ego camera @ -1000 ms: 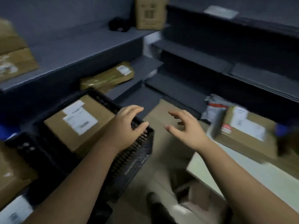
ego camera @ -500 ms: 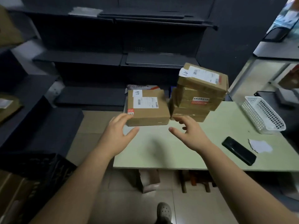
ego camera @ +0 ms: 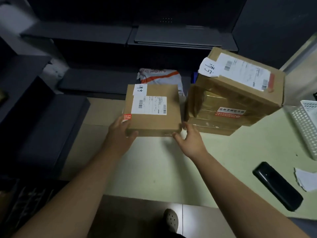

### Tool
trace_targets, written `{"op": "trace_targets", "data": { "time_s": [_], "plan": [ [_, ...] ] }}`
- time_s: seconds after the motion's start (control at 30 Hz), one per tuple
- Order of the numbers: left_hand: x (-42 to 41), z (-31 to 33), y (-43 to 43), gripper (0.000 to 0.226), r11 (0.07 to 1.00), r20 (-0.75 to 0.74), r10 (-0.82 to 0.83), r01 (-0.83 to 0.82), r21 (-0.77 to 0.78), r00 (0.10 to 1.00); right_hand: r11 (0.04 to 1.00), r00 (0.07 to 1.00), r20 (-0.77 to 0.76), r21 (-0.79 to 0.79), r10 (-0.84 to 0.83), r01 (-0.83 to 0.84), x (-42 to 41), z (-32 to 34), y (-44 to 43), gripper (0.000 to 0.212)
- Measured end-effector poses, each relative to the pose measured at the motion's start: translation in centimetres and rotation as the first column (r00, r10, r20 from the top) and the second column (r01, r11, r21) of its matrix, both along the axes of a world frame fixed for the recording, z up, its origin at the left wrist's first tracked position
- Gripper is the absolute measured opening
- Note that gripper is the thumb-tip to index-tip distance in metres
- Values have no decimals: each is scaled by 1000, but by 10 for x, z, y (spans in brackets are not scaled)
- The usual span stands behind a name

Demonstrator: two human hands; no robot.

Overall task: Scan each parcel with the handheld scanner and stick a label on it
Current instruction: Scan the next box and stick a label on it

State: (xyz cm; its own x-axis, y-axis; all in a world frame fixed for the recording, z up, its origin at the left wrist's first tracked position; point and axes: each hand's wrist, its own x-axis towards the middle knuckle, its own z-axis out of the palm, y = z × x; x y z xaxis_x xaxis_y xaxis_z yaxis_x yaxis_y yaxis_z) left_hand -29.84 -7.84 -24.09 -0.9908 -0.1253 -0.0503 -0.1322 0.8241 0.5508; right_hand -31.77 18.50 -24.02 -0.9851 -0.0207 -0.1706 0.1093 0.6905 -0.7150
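While both arms reach out over the pale green table [ego camera: 171, 162], the left hand [ego camera: 120, 134] grips the near-left corner of the brown parcel [ego camera: 154, 117], thumb on its front face, and the right hand [ego camera: 191, 141] holds the near-right corner, fingers curled round it. That parcel lies flat toward the table's far left, printed label up. Just beside it on the right stands a stack of taped boxes [ego camera: 223, 115], the top box [ego camera: 243, 86] skewed. A grey-and-orange mailer bag [ego camera: 159, 77] shows behind. The black handheld scanner [ego camera: 277, 185] lies near the front right, well apart from both hands, next to a paper scrap [ego camera: 306, 180] and a white basket [ego camera: 307, 124]. Dark shelving [ego camera: 96, 33] lines the back and left; 1 shoe [ego camera: 170, 219] shows on the floor.
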Motion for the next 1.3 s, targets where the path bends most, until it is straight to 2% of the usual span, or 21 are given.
{"op": "trace_targets", "data": {
  "time_s": [0.13,0.2,0.33,0.4,0.5,0.53,0.6,0.67,0.73,0.8,0.83,0.9,0.97,1.17,1.3],
  "plan": [
    [-5,-23,-10,56,998,83,-54,56,-25,995,1000,1000,-6,-3,3,-3,-8,-14,-13,65],
    [4,-31,-15,54,994,75,-95,99,-48,993,1000,1000,-11,10,7,-7,-5,-18,-17,63],
    [40,-23,-13,45,966,49,-142,149,-212,989,999,999,19,5,-34,34,15,-20,-17,57],
    [69,-17,-2,43,945,-28,-250,238,-224,968,997,997,22,-9,-75,75,30,-21,-11,54],
    [110,-21,13,37,891,-94,-449,436,-129,889,981,981,30,-14,-191,192,61,-22,-1,60],
    [116,-23,15,39,896,-97,-442,433,-97,892,972,972,45,-17,-231,232,73,-23,1,64],
    [114,-25,14,47,955,-98,-293,285,-88,951,967,963,89,0,-255,256,96,-26,1,70],
    [108,-27,10,64,983,30,-117,120,-142,993,976,965,149,20,-217,217,116,-30,-1,79],
    [106,-28,8,74,968,151,-51,87,-238,987,985,961,222,-6,-167,173,131,-33,-1,87],
    [114,-29,13,75,957,128,-70,102,-270,989,989,958,260,-51,-122,140,141,-35,5,85],
    [120,-28,19,74,960,85,-89,108,-257,992,986,961,251,-88,-115,141,144,-34,11,78],
    [133,-29,36,69,973,17,-129,130,-192,992,974,967,212,-143,-144,176,151,-31,28,58],
    [145,-33,57,56,981,-34,-158,153,-119,987,968,964,196,-137,-183,211,155,-25,52,49],
    [146,-39,140,44,983,-87,-184,182,-32,979,975,967,135,-19,-217,221,155,-22,136,58],
    [141,-39,191,43,988,-100,-155,152,-33,983,991,982,136,-2,-130,132,149,-24,195,60]
  ]
}}
